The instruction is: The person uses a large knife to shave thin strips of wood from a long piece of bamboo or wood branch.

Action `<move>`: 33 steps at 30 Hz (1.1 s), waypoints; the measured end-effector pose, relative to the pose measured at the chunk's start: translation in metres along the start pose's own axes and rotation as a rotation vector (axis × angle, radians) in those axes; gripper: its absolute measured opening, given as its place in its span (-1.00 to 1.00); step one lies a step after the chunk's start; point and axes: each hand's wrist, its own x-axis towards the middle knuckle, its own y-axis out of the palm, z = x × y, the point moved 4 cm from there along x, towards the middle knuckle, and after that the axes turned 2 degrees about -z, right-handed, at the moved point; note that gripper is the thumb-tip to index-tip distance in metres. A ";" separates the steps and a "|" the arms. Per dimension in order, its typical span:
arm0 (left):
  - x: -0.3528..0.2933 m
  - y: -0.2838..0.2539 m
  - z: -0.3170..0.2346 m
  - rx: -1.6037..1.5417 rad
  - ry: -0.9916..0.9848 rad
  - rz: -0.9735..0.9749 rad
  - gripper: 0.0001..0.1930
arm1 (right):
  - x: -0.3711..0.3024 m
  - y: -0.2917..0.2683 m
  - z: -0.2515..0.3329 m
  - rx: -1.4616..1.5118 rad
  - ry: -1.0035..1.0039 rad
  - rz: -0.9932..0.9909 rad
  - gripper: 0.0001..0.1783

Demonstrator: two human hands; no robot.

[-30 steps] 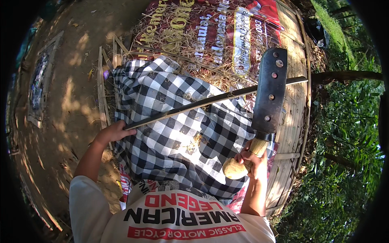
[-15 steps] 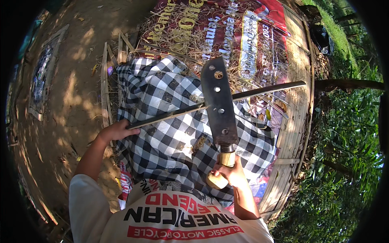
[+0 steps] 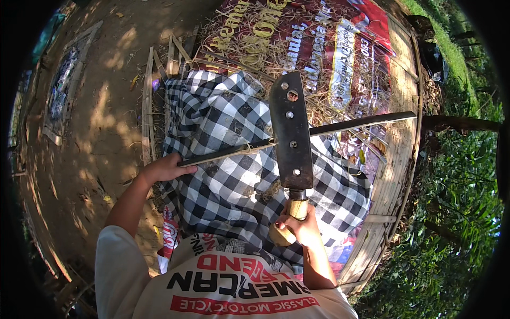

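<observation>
My left hand (image 3: pixel 166 168) is closed around the near left end of a long narrow bamboo strip (image 3: pixel 366 122), dark on one face and pale along its edge. The strip slants up to the right across a black-and-white checked cloth (image 3: pixel 223 119) over my lap. My right hand (image 3: pixel 303 225) grips the wooden handle of a broad dark machete (image 3: pixel 292 130) with several round holes in its blade. The blade lies across the middle of the strip, hiding part of it. Pale thin fibres show on the strip just left of the blade.
Dry shavings (image 3: pixel 241 45) litter a red printed banner (image 3: pixel 326 58) ahead. A slatted bamboo platform edge (image 3: pixel 393 175) runs along the right, with green plants (image 3: pixel 451 207) beyond. Wooden slats (image 3: pixel 148 106) stand at the left beside bare ground (image 3: pixel 109 106).
The whole view has shifted slightly. Relative to the strip, the machete blade has moved a little left, toward my left hand. Both hands keep their holds.
</observation>
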 end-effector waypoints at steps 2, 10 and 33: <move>-0.002 -0.003 -0.002 0.005 -0.031 0.006 0.05 | 0.004 0.004 0.002 0.021 -0.017 0.022 -0.85; -0.003 0.005 -0.003 -0.002 -0.032 -0.005 0.08 | 0.004 0.038 -0.028 0.048 0.067 0.083 -0.79; 0.002 0.013 -0.001 -0.008 -0.031 -0.017 0.10 | -0.003 0.036 -0.038 0.063 0.133 0.225 -0.80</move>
